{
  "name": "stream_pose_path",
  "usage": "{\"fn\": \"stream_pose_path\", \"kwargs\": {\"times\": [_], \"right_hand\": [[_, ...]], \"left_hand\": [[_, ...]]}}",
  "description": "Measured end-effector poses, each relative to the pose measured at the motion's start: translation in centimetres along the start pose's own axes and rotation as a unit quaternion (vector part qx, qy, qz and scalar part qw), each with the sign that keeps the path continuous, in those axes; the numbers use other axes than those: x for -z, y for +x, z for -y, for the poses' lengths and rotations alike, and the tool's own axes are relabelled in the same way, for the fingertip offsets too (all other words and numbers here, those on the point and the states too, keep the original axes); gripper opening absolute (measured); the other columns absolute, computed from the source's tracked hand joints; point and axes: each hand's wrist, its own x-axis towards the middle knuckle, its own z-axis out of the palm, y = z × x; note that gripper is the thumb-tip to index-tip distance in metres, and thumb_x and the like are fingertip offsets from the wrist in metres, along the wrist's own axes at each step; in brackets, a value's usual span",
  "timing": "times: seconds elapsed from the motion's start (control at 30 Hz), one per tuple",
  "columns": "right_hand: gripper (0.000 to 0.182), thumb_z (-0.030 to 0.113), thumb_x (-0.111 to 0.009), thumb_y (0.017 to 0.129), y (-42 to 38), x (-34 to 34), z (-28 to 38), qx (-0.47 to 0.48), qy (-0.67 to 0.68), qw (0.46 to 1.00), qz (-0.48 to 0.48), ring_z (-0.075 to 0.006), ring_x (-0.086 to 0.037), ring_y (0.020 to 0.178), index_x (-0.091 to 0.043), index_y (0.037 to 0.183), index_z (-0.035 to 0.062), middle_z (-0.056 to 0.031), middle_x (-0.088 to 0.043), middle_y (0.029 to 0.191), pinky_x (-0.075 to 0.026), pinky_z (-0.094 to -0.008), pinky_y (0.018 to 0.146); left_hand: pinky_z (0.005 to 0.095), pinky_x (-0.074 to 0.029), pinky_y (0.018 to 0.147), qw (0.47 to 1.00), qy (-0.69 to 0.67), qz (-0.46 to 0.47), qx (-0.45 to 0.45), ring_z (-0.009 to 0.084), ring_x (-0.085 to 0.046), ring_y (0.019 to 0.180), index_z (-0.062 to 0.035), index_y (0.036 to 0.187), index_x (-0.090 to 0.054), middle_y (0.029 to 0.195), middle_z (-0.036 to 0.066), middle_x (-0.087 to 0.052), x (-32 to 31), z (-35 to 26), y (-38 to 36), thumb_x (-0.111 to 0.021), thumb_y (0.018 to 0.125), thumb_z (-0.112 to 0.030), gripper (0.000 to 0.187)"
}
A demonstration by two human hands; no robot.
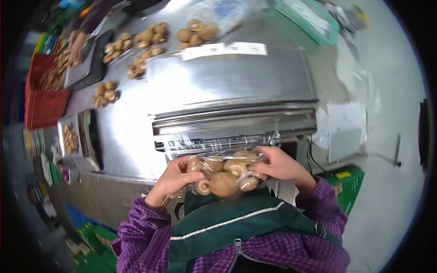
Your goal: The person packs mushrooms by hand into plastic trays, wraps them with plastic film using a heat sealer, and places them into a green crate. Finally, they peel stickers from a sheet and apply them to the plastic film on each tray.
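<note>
Two hands, one mushroom pack (224,177). Left hand (175,181) is closed on the pack's left end, thumb over the top; right hand (283,166) is closed on the right end, same way. Fingers curled in, mostly hidden under the pack. About 8 brown mushrooms visible in it, under clear film. Pack is near side, centre, in front of the apron (227,220).

Just beyond it: 1 metal wrapping machine (227,79), film across its near edge, 1 white strip (224,51) along its far edge.

Far and left of that: 5 loose mushroom clusters (105,94) on the metal table (125,118); exact mushroom count unclear, they overlap. 2 scales at left: far scale (82,73) with a co-worker's hand (76,49) above or beside it, can't tell; near scale (80,148) bearing small brown pieces. 1 red crate (48,107) far left. 1 green tray (325,28) far right.
</note>
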Motion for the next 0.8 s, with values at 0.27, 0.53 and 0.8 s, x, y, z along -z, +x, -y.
{"fn": "stream_pose_path", "kwargs": {"times": [0.27, 0.53, 0.8], "right_hand": [[0.044, 0.035, -0.066, 0.081, -1.3, -1.4, -6.5, 0.034, -0.05, 0.995, -0.081, -0.019, -0.059, 0.057, -0.056, 0.094, -0.006, -0.0146, -0.061, 0.075, -0.047, -0.0314, 0.052], [0.035, 0.035, -0.052, 0.088, -5.3, -7.2, -12.0, -0.007, -0.132, 0.923, -0.361, -0.0386, -0.06, 0.077, -0.06, 0.089, 0.0011, -0.0221, -0.062, 0.081, -0.047, -0.0416, 0.068], [0.02, 0.015, -0.051, 0.089, -8.5, -5.6, -17.5, -0.009, -0.126, 0.923, -0.364, -0.0211, -0.063, 0.07, -0.063, 0.093, -0.0005, -0.0164, -0.064, 0.078, -0.047, -0.0328, 0.063]], "left_hand": [[0.0232, -0.047, 0.068, 0.997, 0.023, 0.066, 0.037, 0.0083, -0.055, 0.073, 0.0006, 0.101, -0.059, 0.088, 0.002, -0.061, 0.9, 5.1, 3.2, -0.071, 0.079, -0.035, 0.043], [0.0207, -0.031, 0.046, 0.941, 0.196, -0.265, -0.081, 0.0034, -0.04, 0.052, -0.0006, 0.094, -0.061, 0.062, -0.005, -0.047, -2.0, 13.0, -2.9, -0.043, 0.097, -0.031, 0.036], [0.0206, -0.028, 0.043, 0.92, 0.214, -0.322, -0.068, 0.0009, -0.036, 0.048, -0.0052, 0.07, -0.063, 0.055, -0.008, -0.045, 2.8, 16.5, -4.5, -0.053, 0.093, -0.024, 0.031]]}}
